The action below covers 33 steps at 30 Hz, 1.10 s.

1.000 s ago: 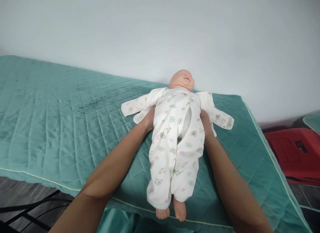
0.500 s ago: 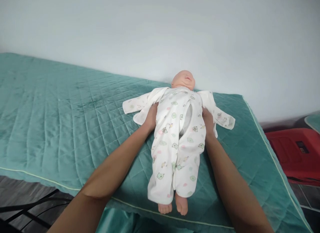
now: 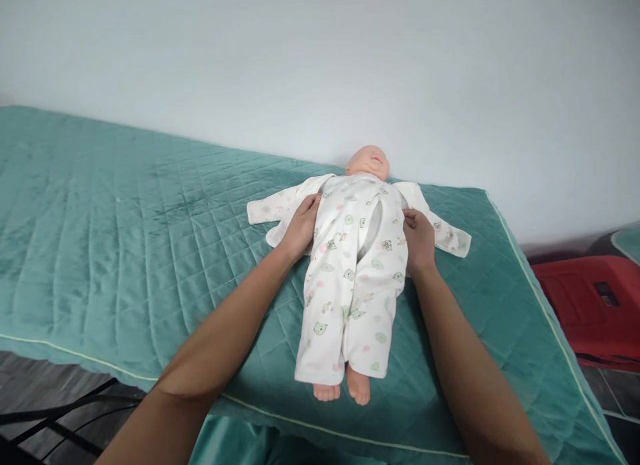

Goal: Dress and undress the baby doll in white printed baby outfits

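A baby doll lies on its back, head toward the wall. It wears white printed baby pants, split at the crotch and reaching up over its belly, and a white baby shirt with the sleeves spread out. My left hand is at the pants' upper left side, fingers closed on their edge. On the opposite side, my right hand has its fingers curled in against the pants; its fingertips are partly hidden. Both bare feet of the doll stick out of the pant legs.
The doll lies on a green quilted cover spread over a bed or table against a white wall. A red plastic object stands beyond the right edge. Dark bars show at the lower left above the floor.
Both hands have come out from under the doll's sides to the pants' upper edges. The doll's legs and feet have shifted a little toward the wall.
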Available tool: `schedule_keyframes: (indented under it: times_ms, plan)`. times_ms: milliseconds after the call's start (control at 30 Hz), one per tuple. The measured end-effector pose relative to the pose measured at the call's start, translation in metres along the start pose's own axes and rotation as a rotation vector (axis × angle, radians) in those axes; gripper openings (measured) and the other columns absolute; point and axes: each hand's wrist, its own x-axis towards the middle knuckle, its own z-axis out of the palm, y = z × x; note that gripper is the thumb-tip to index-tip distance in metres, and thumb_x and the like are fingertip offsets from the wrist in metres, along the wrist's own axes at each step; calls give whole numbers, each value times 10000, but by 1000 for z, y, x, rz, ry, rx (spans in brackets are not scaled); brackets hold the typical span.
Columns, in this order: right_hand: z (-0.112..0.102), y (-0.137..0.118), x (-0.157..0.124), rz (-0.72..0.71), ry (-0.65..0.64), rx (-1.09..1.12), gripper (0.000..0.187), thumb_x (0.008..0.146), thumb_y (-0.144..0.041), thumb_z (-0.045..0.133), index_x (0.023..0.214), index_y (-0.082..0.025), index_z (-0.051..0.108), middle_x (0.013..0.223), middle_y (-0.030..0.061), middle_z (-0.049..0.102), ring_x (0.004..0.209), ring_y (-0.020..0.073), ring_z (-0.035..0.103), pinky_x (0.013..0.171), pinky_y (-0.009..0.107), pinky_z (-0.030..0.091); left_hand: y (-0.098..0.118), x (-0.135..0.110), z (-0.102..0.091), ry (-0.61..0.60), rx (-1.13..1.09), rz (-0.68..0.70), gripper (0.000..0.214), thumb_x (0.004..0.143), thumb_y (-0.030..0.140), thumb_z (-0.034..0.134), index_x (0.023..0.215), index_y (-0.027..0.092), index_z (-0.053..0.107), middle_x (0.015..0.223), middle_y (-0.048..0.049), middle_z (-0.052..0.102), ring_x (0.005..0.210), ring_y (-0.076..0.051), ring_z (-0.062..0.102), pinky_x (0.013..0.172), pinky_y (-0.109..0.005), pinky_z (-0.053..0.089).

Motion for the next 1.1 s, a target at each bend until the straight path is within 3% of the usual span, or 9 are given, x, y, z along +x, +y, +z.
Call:
schedule_keyframes:
  times_ms: [200,300,400,533,733,933,1100]
  plan:
    - [-3,-5,-2,18,-53,87,387,791,-376,617,1143,-218,590,908,56,754,722,203,665,697,355,531,6,-4,0,-47,31,18,438,957,560,484,1196,240,664,1346,-50,627,1339,-210,502,1143,-309,335]
    - [-8,-5,-3,-114,23,-121,308,838,-377,572,1094,-216,629,798,28,731,690,201,633,714,359,508,9,-5,-4,-66,230,74,410,973,532,458,1116,231,696,1217,-53,690,1204,-237,581,1101,-330,366]
    - [-11,-10,-3,-305,160,-329,252,906,-375,494,1024,-223,657,836,47,739,767,220,654,805,389,505,14,-1,-7,4,415,189,359,971,465,469,1033,218,722,1116,-57,726,1084,-251,618,1043,-342,402]
    - [1,-26,12,-431,209,-295,258,929,-359,458,1027,-229,658,935,68,750,863,227,686,876,400,510,26,22,0,30,495,386,275,943,354,512,1031,207,727,1143,-74,721,1064,-230,613,1010,-327,416]
    - [29,-34,49,-308,-60,-137,214,820,-412,620,889,-215,669,976,48,742,910,201,650,893,367,507,30,68,14,-111,648,336,229,880,344,571,741,185,660,845,-60,689,837,-207,584,880,-348,441]
    - [16,-22,57,-288,-255,-111,206,829,-418,649,814,-223,584,1196,56,710,970,186,621,947,372,454,17,76,-5,-356,488,328,246,868,418,574,772,192,597,1142,-75,671,1040,-202,595,978,-328,425]
    - [2,-29,61,-269,-406,-202,299,865,-437,616,687,-208,547,1273,52,684,1071,208,618,967,373,433,20,74,-11,-426,468,233,210,849,397,581,769,204,591,1241,-73,641,1145,-219,576,1010,-343,418]
